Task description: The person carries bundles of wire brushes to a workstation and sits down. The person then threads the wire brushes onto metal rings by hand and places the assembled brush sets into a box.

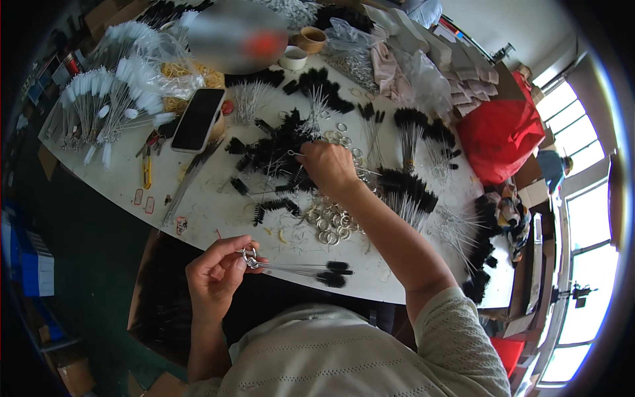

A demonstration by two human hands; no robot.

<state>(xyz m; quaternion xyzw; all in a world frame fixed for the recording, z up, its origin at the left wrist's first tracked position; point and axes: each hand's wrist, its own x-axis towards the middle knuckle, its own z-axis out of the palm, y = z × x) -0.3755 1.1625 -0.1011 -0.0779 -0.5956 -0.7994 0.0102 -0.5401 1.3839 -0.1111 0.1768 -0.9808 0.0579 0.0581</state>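
My left hand (221,264), at the table's near edge, pinches a split metal ring (249,254). Several thin wire brushes with black bristles (334,273) are gathered at that ring by their looped ends and point to the right. Further out, my right hand (329,165) is closed over the middle of the table. A looped wire end (292,153) sticks out from its fingertips, and a thin wire shows on the hand's other side; it looks like one brush's stem. Beside that hand lies a heap of black brushes (271,142), with a pile of loose metal rings (334,221) just nearer.
White-bristled brushes (126,86) crowd the far left. A phone (198,119) leans near a yellow cutter (147,171). Bundled black brushes (410,188) lie on the right, with a red bag (499,132) beyond. Tape rolls (311,40) and plastic bags stand at the back.
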